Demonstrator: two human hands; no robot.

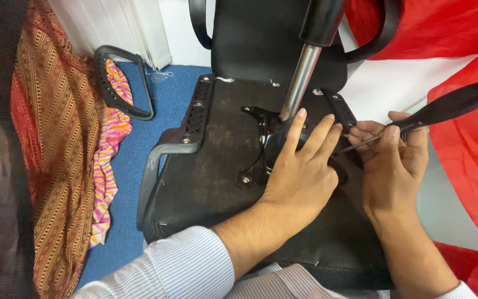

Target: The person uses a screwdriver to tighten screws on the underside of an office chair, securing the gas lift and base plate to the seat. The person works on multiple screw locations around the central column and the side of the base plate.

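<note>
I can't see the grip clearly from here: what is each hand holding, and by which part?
The right hand pinches a screwdriver where shaft meets handle. The left hand holds nothing; it rests flat on the chair mechanism.

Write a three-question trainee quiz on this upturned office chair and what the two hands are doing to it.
1. True or false: the right hand holds a screwdriver with a black handle.
2. Where does the left hand rest? A) on the loose armrest lying on the blue floor; B) flat on the metal mechanism plate under the chair seat; C) on the red cloth.
3. Fill in: the shiny gas cylinder stands up from the ____ of the seat's underside.

Key: 1 true; 2 B; 3 middle.
</note>
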